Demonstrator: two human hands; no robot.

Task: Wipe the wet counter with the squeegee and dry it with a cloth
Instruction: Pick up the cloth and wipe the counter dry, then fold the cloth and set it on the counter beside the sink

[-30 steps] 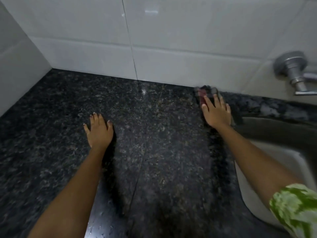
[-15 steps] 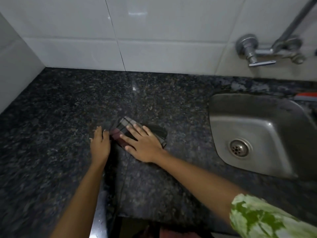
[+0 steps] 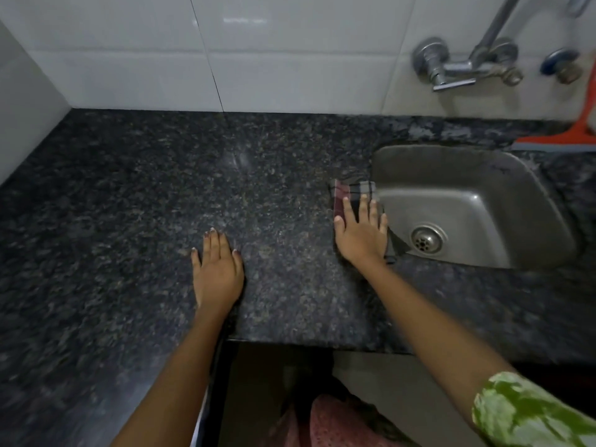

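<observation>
The black speckled granite counter (image 3: 161,195) fills most of the view. My right hand (image 3: 361,233) lies flat, fingers spread, pressing a dark checked cloth (image 3: 350,191) onto the counter right at the sink's left rim; part of the cloth hangs over into the sink. My left hand (image 3: 217,269) rests palm down on the bare counter, holding nothing, to the left of the cloth. A red squeegee (image 3: 561,140) with a grey blade lies behind the sink at the far right, away from both hands.
A steel sink (image 3: 483,195) with a round drain (image 3: 427,238) is set into the counter on the right. A wall tap (image 3: 458,66) sticks out above it. White tiled walls (image 3: 135,66) close off the back and left. The counter's front edge runs just below my wrists.
My right hand has slid the cloth from beside my left hand rightwards to the sink's edge. My left hand stays flat on the counter. The view has shifted, showing more sink and the squeegee.
</observation>
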